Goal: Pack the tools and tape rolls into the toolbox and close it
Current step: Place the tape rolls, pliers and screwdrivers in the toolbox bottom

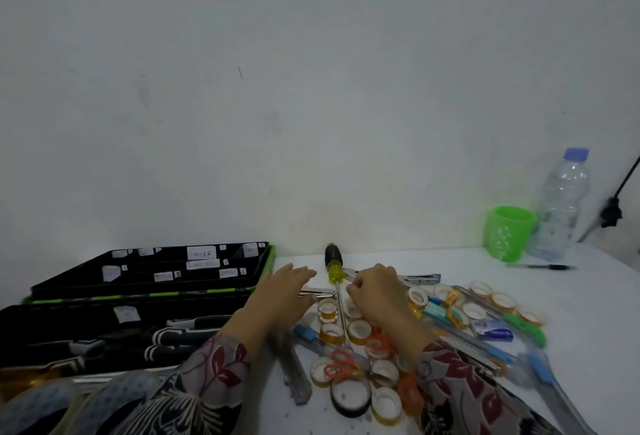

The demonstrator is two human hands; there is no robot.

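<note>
Filling the upper two thirds of the frame, a bare grey-white wall (311, 88) meets the back edge of a white table (588, 310) that runs along the bottom. The freest stretch of table lies at the right, between the heap of tools and a green plastic cup (509, 233). A clear water bottle with a blue cap (562, 206) stands beside the cup at the far right. An open black toolbox with green trim (69, 313) fills the lower left. Its labelled lid (149, 282) lies back toward the wall, and black-and-white tool handles lie inside the base. Its right edge sits just beside the left hand (282, 291), which reaches forward with straight fingers, palm down over a flat silver tool (320, 292). At centre, the right hand (375, 291) has its fingers curled and pinching a small silver metal tool (349, 274); blur hides what that tool is. Between the hands lies a screwdriver with a yellow and black handle (334, 263), handle toward the wall. Amber tape rolls (358, 332), a black tape roll (349, 396) and orange-handled scissors (341, 363) crowd the table in the lower centre, outside the box.
</note>
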